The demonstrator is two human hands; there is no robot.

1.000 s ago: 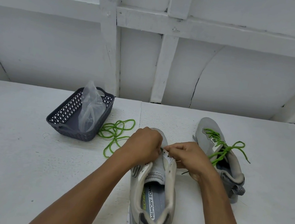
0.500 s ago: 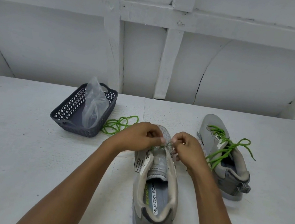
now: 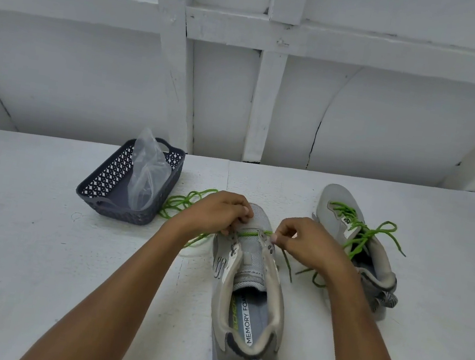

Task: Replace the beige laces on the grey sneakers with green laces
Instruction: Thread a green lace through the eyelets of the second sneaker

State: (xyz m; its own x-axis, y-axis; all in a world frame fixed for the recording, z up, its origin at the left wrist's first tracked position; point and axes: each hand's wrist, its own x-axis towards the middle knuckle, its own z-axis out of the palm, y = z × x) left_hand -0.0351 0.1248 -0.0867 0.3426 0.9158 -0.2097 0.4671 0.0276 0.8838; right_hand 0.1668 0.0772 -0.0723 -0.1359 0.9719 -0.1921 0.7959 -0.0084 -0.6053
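A grey sneaker (image 3: 245, 309) lies in front of me with its toe pointing away. A green lace (image 3: 250, 234) runs across its lowest eyelets. My left hand (image 3: 216, 213) pinches the lace at the left eyelet row, and the lace's loose length trails off to the left in a pile (image 3: 184, 203). My right hand (image 3: 304, 241) pinches the lace at the right eyelet row, with its end hanging down beside the shoe. To the right lies the second grey sneaker (image 3: 368, 259), threaded with a green lace (image 3: 360, 230) whose ends lie loose.
A dark perforated basket (image 3: 107, 186) with a clear plastic bag (image 3: 147, 173) in it stands at the back left of the white table (image 3: 23, 241). A white panelled wall rises right behind the table.
My hands have drawn apart, pulling the green lace taut across the lowest eyelets. The lace's right end now hangs out to the right of the shoe.
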